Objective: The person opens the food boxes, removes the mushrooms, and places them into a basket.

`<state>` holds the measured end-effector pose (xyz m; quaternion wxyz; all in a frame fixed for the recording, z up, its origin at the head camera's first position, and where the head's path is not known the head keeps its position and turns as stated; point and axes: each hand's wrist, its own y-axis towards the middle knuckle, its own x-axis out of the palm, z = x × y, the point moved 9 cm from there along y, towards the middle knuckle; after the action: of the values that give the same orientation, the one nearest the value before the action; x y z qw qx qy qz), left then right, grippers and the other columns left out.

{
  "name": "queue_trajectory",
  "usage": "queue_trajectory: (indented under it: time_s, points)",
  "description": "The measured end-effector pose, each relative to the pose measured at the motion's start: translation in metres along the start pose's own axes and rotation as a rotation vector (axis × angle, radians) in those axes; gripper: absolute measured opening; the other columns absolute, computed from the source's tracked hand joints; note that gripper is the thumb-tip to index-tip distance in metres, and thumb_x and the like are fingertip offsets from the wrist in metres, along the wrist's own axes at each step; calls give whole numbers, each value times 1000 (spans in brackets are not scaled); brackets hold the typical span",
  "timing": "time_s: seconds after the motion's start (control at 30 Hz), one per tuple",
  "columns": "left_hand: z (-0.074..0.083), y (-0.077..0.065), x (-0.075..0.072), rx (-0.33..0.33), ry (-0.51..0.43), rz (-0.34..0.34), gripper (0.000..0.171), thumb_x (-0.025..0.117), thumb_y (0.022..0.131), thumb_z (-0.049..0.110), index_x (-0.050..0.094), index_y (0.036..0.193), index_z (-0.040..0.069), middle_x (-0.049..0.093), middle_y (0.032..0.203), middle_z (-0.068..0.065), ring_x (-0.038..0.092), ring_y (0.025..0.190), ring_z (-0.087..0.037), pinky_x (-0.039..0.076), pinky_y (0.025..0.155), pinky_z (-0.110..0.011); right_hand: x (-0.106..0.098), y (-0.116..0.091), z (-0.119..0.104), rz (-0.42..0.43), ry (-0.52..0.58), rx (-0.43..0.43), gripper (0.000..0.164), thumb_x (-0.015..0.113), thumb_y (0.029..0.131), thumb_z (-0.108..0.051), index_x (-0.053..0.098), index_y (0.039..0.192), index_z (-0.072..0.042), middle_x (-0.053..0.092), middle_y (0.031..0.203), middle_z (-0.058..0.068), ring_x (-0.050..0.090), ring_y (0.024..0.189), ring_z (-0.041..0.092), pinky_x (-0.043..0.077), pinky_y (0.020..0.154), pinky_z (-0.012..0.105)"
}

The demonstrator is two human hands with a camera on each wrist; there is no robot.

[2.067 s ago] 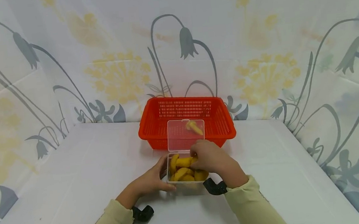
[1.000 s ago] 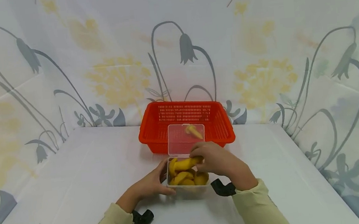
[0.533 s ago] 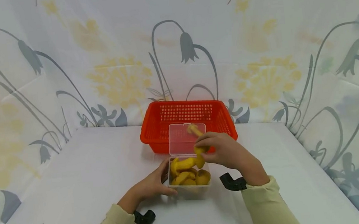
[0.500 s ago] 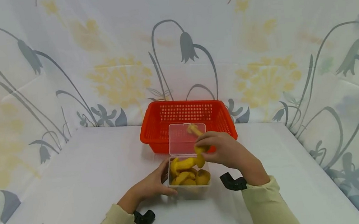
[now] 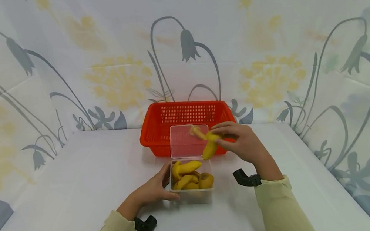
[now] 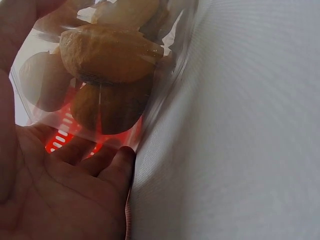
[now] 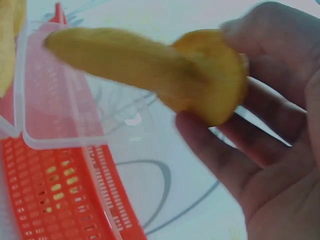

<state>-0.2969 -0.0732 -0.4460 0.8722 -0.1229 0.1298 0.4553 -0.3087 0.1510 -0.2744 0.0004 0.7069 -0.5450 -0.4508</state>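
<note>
In the head view, my right hand (image 5: 241, 140) pinches a yellow mushroom (image 5: 211, 148) above the box, just in front of the red basket. In the right wrist view, thumb and fingers hold this mushroom (image 7: 130, 60) by its cap, with the stem pointing left. My left hand (image 5: 155, 189) grips the left side of a clear plastic box (image 5: 192, 190), its thumb at the front. Inside are several yellow mushrooms (image 5: 186, 167). Through the box wall, the left wrist view shows rounded mushrooms (image 6: 107, 55); the left fingers lie against that wall. The box's hinged lid (image 5: 181, 145) stands raised.
A red perforated basket (image 5: 156, 149) stands directly behind the box, partly covered by the raised lid. One mushroom (image 5: 198, 132) shows through the lid, seemingly in the basket. A white cloth (image 5: 88, 184) covers the table, and a flower-patterned sheet (image 5: 113, 33) hangs behind.
The right hand has drawn a mushroom out of the box, then moved it up and to the right. My left hand has kept its hold on the box.
</note>
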Motion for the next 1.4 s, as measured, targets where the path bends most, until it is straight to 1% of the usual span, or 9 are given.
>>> queue_trajectory:
  time_s: [0.1,0.23,0.47,0.6,0.73,0.93,1.0,1.17,1.4]
  points:
    - [1,0,-1,1,0,5,112,88,67,29,13,150,43,19,159,10,17,151,-24,25,119,-48,-14,0,7,92,36,2,27,70,88,-11,70,116,-9,65,121,5,64,106,10,52,89,13]
    - [2,0,0,7,-5,-4,112,87,68,27,12,150,41,19,160,9,17,151,-25,24,119,-49,-28,-4,22,185,70,33,28,69,89,-10,70,116,-4,64,122,9,62,103,1,50,88,8]
    - [4,2,0,15,-5,-17,111,86,70,27,11,151,40,17,161,6,18,150,-25,25,119,-47,-39,-10,43,275,8,140,31,66,92,-24,69,118,-7,64,124,5,60,110,14,46,94,8]
    - [4,2,0,13,-9,-21,112,86,70,28,10,152,40,16,162,6,18,150,-24,25,119,-46,-40,-11,50,316,6,161,33,67,92,-26,68,119,-7,64,123,6,61,111,20,47,98,14]
    - [3,2,1,8,-8,-19,113,87,69,29,10,152,39,17,161,6,19,150,-24,26,119,-46,-41,-13,60,383,3,218,34,66,92,-30,69,119,-9,64,122,4,63,109,19,51,96,19]
    - [2,2,0,3,-11,-13,114,87,69,29,10,153,37,18,161,5,19,150,-24,26,119,-46,-40,-15,76,500,59,280,36,67,91,-33,70,118,-10,65,119,3,67,106,21,53,89,16]
    - [2,1,1,10,-17,-14,113,87,69,27,11,152,37,18,161,5,19,150,-24,25,119,-46,-37,-14,81,517,67,306,36,67,90,-33,70,118,-11,65,119,3,67,105,23,54,88,17]
    - [1,1,1,19,-25,-14,112,87,69,27,12,151,39,19,161,6,19,150,-24,25,119,-46,-29,-16,88,532,24,384,36,67,90,-34,69,119,-12,65,119,3,65,108,19,54,93,31]
    - [2,0,0,4,-27,-10,115,87,68,27,10,153,37,16,162,5,17,151,-24,25,120,-47,-19,-14,89,568,-27,380,33,70,90,-28,70,115,-6,65,114,8,65,105,22,56,91,37]
